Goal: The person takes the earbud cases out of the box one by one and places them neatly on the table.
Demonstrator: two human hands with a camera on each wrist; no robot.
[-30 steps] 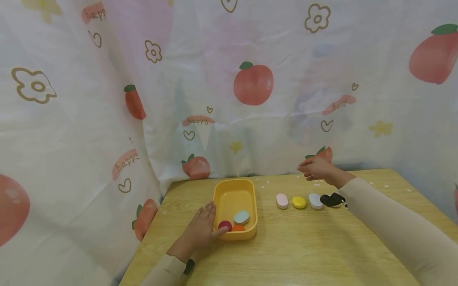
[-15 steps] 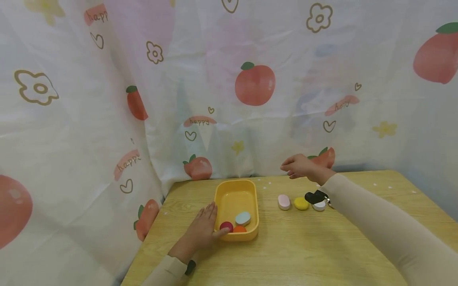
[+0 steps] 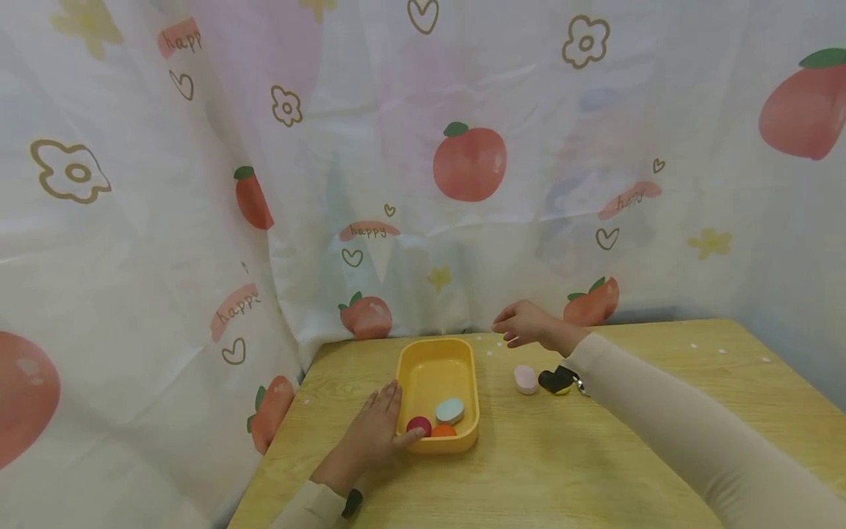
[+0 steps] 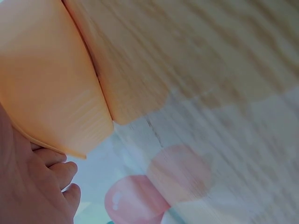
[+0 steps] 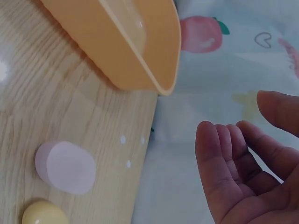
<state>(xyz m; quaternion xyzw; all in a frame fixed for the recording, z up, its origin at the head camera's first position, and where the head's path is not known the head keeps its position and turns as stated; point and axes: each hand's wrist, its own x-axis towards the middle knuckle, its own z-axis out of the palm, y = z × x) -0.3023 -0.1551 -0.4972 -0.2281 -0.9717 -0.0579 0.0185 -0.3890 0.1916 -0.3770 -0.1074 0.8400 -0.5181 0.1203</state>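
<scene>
My left hand [image 3: 373, 433] rests against the left side of a yellow bin [image 3: 471, 426], its fingers straight along the rim and its thumb over the front left corner. Inside the bin lie a dark red rounded piece [image 3: 419, 426], an orange one [image 3: 443, 431] and a pale blue oval one [image 3: 449, 411]. My right hand [image 5: 247, 177] hangs in the air right of the bin, above the table's back edge, fingers loosely bent, thumb apart, holding nothing. Below it on the table stand a pink oval piece [image 3: 526, 379] and a yellow rounded piece [image 5: 45, 214], mostly hidden in the head view.
A black strap part with a metal ring [image 3: 557, 380] hangs from my right wrist. Small white specks [image 3: 722, 351] dot the wooden table [image 3: 529, 470]. A fruit-printed curtain [image 3: 410, 169] closes off the back and left.
My right hand has moved left toward the bin, with nothing in it. Its wrist strap now covers most of the yellow piece. My left hand stays on the bin.
</scene>
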